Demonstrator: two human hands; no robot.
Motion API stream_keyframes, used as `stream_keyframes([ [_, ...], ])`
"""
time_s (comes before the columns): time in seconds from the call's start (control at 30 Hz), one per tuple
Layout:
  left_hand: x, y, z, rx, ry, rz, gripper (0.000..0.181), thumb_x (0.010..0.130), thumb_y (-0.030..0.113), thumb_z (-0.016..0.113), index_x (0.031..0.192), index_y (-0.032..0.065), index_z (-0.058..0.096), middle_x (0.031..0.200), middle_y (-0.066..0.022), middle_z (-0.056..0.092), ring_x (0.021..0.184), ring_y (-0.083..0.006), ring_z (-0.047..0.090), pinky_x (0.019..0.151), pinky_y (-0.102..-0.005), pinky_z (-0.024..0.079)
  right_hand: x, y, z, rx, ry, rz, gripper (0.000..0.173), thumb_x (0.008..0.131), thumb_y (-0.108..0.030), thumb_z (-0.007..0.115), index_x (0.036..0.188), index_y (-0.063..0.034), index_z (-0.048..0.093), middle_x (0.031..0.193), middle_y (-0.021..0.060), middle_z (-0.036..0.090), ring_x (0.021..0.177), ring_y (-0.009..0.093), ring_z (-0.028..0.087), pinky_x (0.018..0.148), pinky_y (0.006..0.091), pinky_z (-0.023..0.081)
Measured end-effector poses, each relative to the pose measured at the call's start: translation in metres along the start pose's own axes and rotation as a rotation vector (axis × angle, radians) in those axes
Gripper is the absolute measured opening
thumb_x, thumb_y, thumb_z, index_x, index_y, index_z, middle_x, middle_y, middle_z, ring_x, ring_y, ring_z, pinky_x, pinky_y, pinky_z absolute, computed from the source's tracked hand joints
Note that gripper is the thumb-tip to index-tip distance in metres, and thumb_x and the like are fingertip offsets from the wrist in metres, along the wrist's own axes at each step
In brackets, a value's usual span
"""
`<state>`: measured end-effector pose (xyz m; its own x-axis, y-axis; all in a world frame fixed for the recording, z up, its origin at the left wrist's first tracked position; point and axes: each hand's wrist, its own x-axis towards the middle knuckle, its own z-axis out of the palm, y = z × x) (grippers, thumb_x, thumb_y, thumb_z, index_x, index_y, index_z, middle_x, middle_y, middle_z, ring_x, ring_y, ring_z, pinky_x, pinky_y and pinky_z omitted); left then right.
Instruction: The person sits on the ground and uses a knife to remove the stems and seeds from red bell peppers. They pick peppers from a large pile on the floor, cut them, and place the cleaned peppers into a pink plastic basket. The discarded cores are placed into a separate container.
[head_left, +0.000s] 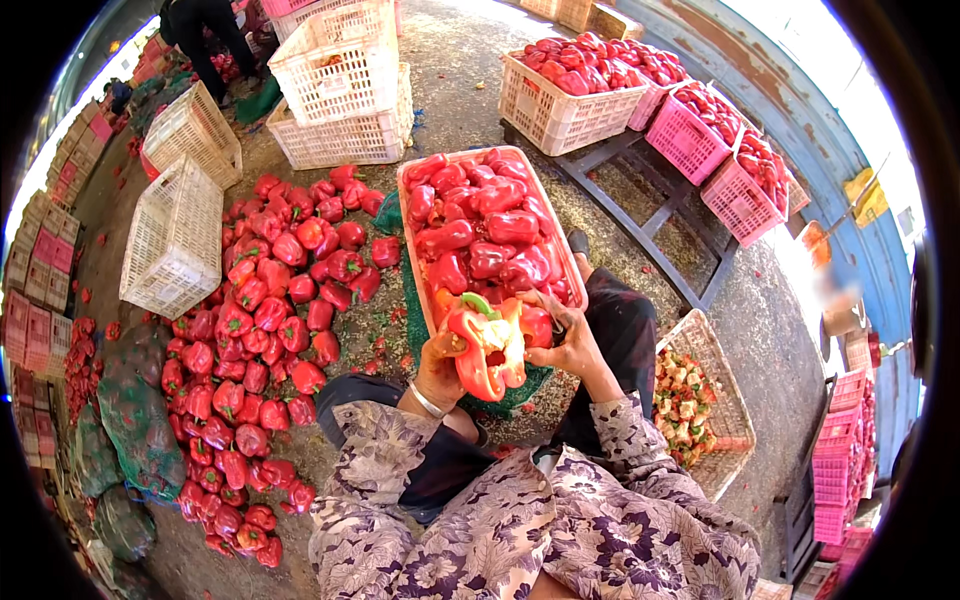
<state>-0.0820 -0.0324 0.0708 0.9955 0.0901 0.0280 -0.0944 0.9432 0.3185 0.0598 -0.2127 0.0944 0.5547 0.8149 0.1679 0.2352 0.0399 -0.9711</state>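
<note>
An opened red bell pepper (480, 360), pale inside and with a green stem, shows between my hands. My left hand (441, 371), with a bracelet at the wrist, grips its left side. My right hand (574, 341) holds the right side, with red pepper flesh between thumb and fingers; a dark thing, too small to name, shows by the palm. Just beyond the hands, a pink-rimmed plastic crate (571, 255) is heaped with red peppers (499, 225). Whole red peppers with green stems (255, 330) lie in a large pile on the ground to the left.
At the right stands a crate (739, 420) of cut pepper cores (682, 405). Full crates (574, 120) line a dark metal frame (652, 217). White crates (330, 135) are stacked beyond the pile. Green net sacks (139, 427) lie at the left. A person (214, 37) stands far back left.
</note>
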Motion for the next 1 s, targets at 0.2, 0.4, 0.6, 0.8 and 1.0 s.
stream_keyframes([
  [0.2,-0.013,0.007,0.025,0.289,0.091,-0.038,0.063,0.066,0.017,0.077,0.122,0.0044,0.051,0.109,-0.0084,0.064,0.107,-0.0222,0.064,0.099,-0.0356,0.049,-0.018,-0.010,-0.002,-0.220,-0.028,-0.016,0.072,0.064,-0.008,0.087,0.132,-0.0061,0.062,0.114,0.0080,0.072,0.107,0.015,0.066,0.096,0.0330,0.050],
  [0.4,-0.021,0.006,0.011,0.744,0.030,-0.094,0.062,0.053,0.015,0.083,0.109,0.0059,0.056,0.104,-0.0024,0.062,0.099,-0.0119,0.058,0.093,-0.0267,0.046,-0.032,-0.010,-0.001,-0.260,-0.067,0.047,0.072,0.063,-0.015,0.085,0.132,-0.0092,0.064,0.111,0.0117,0.073,0.104,0.020,0.070,0.093,0.0332,0.051],
  [0.6,-0.024,0.010,0.009,1.186,-0.111,-0.062,0.071,0.053,0.022,0.088,0.114,0.0052,0.056,0.108,-0.0027,0.062,0.100,-0.0111,0.058,0.095,-0.0273,0.046,-0.047,0.010,-0.009,-0.224,-0.114,0.148,0.076,0.060,-0.017,0.086,0.132,-0.0099,0.064,0.099,0.0108,0.074,0.087,0.014,0.070,0.086,0.0299,0.052],
  [0.8,-0.030,0.008,0.008,0.659,0.026,-0.234,0.073,0.050,0.022,0.089,0.113,0.0051,0.055,0.116,-0.0071,0.062,0.106,-0.0167,0.062,0.096,-0.0331,0.048,-0.043,0.007,-0.018,-0.200,-0.165,0.171,0.073,0.059,-0.013,0.085,0.130,-0.0111,0.066,0.096,0.0121,0.074,0.084,0.010,0.069,0.083,0.0291,0.053],
  [1.0,-0.036,0.013,0.000,0.336,-0.002,-0.062,0.070,0.057,0.024,0.089,0.115,0.0062,0.053,0.115,-0.0098,0.063,0.110,-0.0211,0.061,0.098,-0.0367,0.048,-0.039,0.011,-0.029,-0.419,-0.052,0.210,0.065,0.061,-0.001,0.077,0.124,-0.0084,0.070,0.092,0.0053,0.074,0.079,0.001,0.054,0.076,0.0232,0.050],
])
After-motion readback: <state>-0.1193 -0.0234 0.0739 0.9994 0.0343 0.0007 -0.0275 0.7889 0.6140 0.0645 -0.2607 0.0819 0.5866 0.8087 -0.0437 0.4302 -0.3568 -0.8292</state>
